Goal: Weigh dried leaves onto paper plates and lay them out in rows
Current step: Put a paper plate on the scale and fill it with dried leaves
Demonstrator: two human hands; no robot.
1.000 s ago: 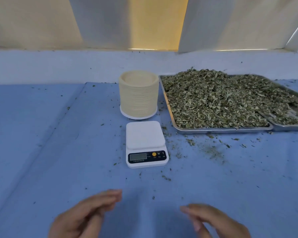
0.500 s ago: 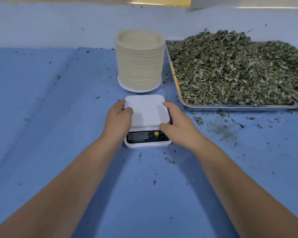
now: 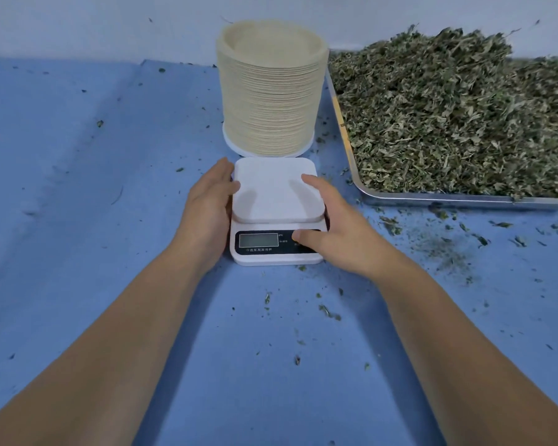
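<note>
A small white digital scale [image 3: 271,194] sits on the blue table cover, its display blank. My left hand [image 3: 207,214] holds its left side, thumb at the platform's edge. My right hand [image 3: 339,233] holds its right side, with a fingertip on the platform and the thumb pressed on the button panel. Directly behind the scale stands a tall stack of beige paper plates [image 3: 271,101]. To the right, a heap of dried green leaves [image 3: 448,117] fills a metal tray [image 3: 464,199]. No plate is on the scale.
Loose leaf crumbs [image 3: 445,249] lie scattered on the blue cover [image 3: 94,188] in front of the tray and below the scale. A pale wall runs along the back edge behind the plates and tray.
Both hands came up from the near edge and took hold of the scale's sides. Since half a second ago my right thumb has slid onto the button panel, and the view has moved closer.
</note>
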